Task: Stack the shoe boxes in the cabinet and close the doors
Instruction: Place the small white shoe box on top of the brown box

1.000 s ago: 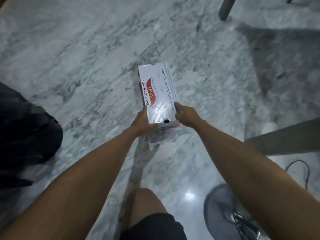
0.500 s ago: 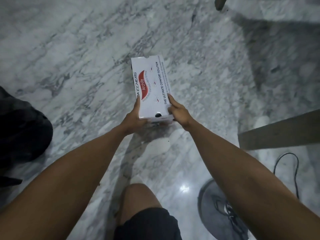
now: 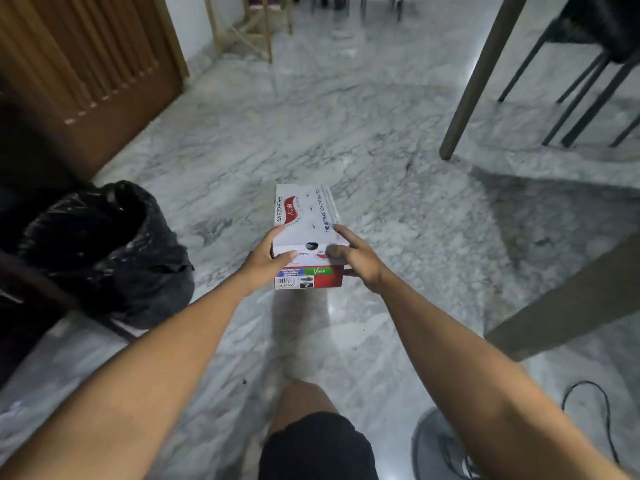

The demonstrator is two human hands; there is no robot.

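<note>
One shoe box (image 3: 304, 223) is seen, long and white-lidded, printed with a red swoosh-shaped patch and dark lettering; its near end carries red, green and blue label panels, a barcode and a round finger hole. It is held above the marble floor (image 3: 381, 133), its near end gripped by two hands: the left hand (image 3: 265, 259) and the right hand (image 3: 356, 258), fingers curled over the lid edge and end.

The box (image 3: 306, 233) rose off the floor (image 3: 381, 161), its labelled end now showing. The view lifted, bringing a brown door (image 3: 90, 64), black bag (image 3: 104, 251) and chair legs (image 3: 581, 98) into sight.
</note>
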